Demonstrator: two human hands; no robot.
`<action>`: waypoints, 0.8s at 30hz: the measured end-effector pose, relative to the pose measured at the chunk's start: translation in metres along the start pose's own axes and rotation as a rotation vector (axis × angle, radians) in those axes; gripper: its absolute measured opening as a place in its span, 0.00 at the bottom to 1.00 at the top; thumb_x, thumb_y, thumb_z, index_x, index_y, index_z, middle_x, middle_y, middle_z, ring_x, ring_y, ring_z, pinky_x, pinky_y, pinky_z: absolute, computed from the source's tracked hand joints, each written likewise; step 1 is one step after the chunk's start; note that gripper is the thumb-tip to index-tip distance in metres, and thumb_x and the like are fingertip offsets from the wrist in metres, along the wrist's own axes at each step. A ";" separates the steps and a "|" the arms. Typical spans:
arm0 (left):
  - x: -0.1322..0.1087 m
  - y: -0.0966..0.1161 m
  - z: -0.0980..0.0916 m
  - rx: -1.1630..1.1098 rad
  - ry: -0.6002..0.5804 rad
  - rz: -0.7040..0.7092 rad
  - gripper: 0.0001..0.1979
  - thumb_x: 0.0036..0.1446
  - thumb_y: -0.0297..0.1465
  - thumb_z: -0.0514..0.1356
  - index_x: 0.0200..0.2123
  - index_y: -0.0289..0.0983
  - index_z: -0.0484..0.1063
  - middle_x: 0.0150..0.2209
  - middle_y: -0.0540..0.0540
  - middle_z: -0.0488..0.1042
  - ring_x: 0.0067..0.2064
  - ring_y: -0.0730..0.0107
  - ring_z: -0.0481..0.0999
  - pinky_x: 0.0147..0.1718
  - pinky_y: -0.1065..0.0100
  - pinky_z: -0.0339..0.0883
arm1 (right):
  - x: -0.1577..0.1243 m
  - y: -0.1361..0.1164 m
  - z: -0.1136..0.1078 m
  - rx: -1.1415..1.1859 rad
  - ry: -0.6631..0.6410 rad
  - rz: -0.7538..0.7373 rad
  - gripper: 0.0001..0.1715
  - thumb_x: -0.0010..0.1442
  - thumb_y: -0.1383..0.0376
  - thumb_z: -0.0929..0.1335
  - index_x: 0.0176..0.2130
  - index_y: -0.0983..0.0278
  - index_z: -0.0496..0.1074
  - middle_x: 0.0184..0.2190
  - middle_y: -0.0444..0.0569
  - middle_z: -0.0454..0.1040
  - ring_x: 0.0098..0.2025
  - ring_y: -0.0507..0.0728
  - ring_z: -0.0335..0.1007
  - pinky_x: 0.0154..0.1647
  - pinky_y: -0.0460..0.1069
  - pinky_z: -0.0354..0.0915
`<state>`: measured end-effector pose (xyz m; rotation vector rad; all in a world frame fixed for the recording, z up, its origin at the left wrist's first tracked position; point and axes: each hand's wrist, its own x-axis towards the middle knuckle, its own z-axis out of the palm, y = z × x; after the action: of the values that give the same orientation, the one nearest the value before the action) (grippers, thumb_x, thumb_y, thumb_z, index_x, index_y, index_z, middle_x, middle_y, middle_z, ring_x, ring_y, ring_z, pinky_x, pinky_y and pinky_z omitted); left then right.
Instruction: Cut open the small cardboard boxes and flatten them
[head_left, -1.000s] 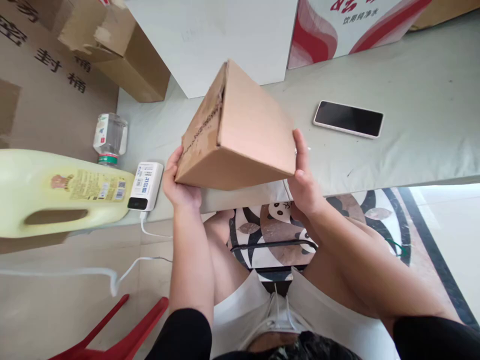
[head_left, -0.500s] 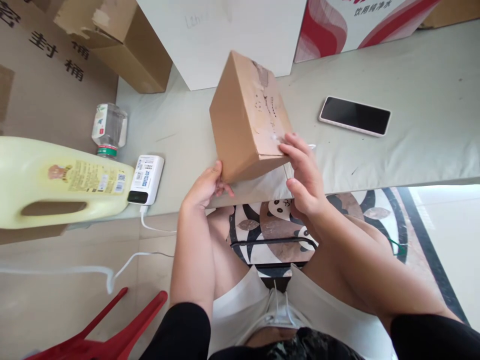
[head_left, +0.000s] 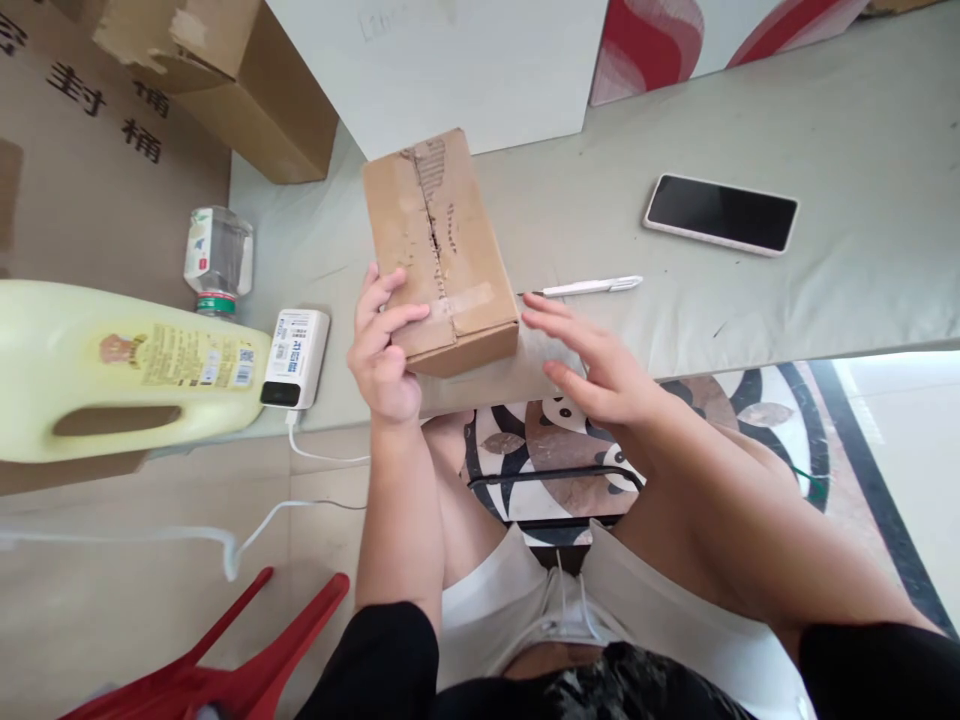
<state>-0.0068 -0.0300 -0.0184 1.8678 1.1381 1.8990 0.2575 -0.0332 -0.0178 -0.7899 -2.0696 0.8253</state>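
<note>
A small brown cardboard box (head_left: 480,265) sits on the cloth-covered table in front of me. Clear tape, pen scribbles and a rough seam run along its top. My left hand (head_left: 386,345) grips its near left corner, fingers over the top edge. To the right of the box is my right hand (head_left: 592,360), apart from it, fingers spread and nothing held. Just beyond those fingertips lies a white pen (head_left: 592,287), its dark tip toward the box.
A phone (head_left: 721,214) lies at the right. On the left are a white power bank (head_left: 296,350) with a cable, a yellow jug (head_left: 202,365) and a clear bottle (head_left: 225,255). Larger boxes, one of them white (head_left: 465,70), line the back. A red chair (head_left: 225,680) stands lower left.
The box has come down from a tilted pose, turned so its top faces me. My left hand moved up onto its corner. My right hand let go, and the pen is now in plain view.
</note>
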 end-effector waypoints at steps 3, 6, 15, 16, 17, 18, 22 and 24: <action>-0.004 -0.001 0.001 0.036 -0.020 0.028 0.14 0.60 0.41 0.57 0.44 0.46 0.80 0.56 0.53 0.76 0.62 0.62 0.71 0.73 0.52 0.52 | 0.004 0.005 -0.007 -0.281 0.147 0.284 0.27 0.65 0.66 0.61 0.61 0.63 0.70 0.65 0.55 0.68 0.68 0.63 0.64 0.70 0.62 0.60; -0.006 -0.002 0.003 0.081 0.005 0.010 0.15 0.59 0.42 0.56 0.42 0.46 0.79 0.56 0.51 0.75 0.60 0.58 0.72 0.71 0.48 0.55 | 0.007 0.012 -0.015 -0.591 0.149 0.567 0.31 0.62 0.70 0.61 0.63 0.62 0.69 0.69 0.53 0.63 0.73 0.72 0.52 0.70 0.71 0.51; -0.008 0.003 0.009 0.135 0.023 -0.046 0.14 0.59 0.43 0.54 0.40 0.44 0.76 0.54 0.49 0.73 0.59 0.56 0.71 0.68 0.47 0.59 | 0.012 0.013 -0.034 -0.634 0.007 0.863 0.18 0.63 0.65 0.62 0.46 0.65 0.78 0.44 0.59 0.78 0.44 0.65 0.73 0.43 0.58 0.67; -0.009 0.005 0.010 0.124 0.031 -0.064 0.14 0.59 0.43 0.54 0.40 0.44 0.75 0.55 0.49 0.73 0.60 0.56 0.71 0.68 0.47 0.59 | 0.012 0.013 -0.035 -0.571 0.041 0.873 0.16 0.62 0.64 0.63 0.44 0.64 0.78 0.40 0.57 0.79 0.39 0.63 0.72 0.39 0.56 0.66; -0.010 0.006 0.010 0.112 0.039 -0.082 0.13 0.59 0.42 0.54 0.40 0.44 0.75 0.55 0.48 0.72 0.60 0.56 0.70 0.68 0.48 0.59 | 0.011 0.014 -0.036 -0.510 0.081 0.884 0.14 0.61 0.64 0.64 0.41 0.63 0.77 0.36 0.55 0.78 0.35 0.61 0.71 0.36 0.55 0.65; -0.012 0.007 0.011 0.102 0.046 -0.095 0.13 0.60 0.42 0.54 0.40 0.44 0.74 0.56 0.48 0.72 0.61 0.56 0.69 0.68 0.48 0.59 | 0.009 0.014 -0.036 -0.455 0.123 0.889 0.11 0.60 0.64 0.65 0.38 0.62 0.77 0.32 0.52 0.77 0.32 0.59 0.68 0.34 0.54 0.64; -0.014 0.016 0.013 0.135 -0.002 -0.124 0.16 0.62 0.46 0.54 0.42 0.43 0.73 0.57 0.46 0.69 0.63 0.55 0.68 0.68 0.47 0.57 | 0.003 0.017 -0.031 -0.173 0.341 0.781 0.07 0.58 0.63 0.67 0.39 0.59 0.72 0.27 0.45 0.73 0.27 0.55 0.64 0.30 0.51 0.62; -0.015 0.021 0.017 0.174 -0.068 -0.115 0.17 0.62 0.48 0.54 0.44 0.44 0.72 0.56 0.45 0.69 0.62 0.54 0.68 0.69 0.46 0.55 | 0.004 0.014 -0.027 0.098 0.480 0.645 0.16 0.61 0.60 0.66 0.49 0.56 0.67 0.27 0.41 0.70 0.23 0.52 0.61 0.25 0.49 0.61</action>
<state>0.0182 -0.0478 -0.0177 1.8933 1.3962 1.7105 0.2809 -0.0134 -0.0132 -1.4721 -1.3440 0.9445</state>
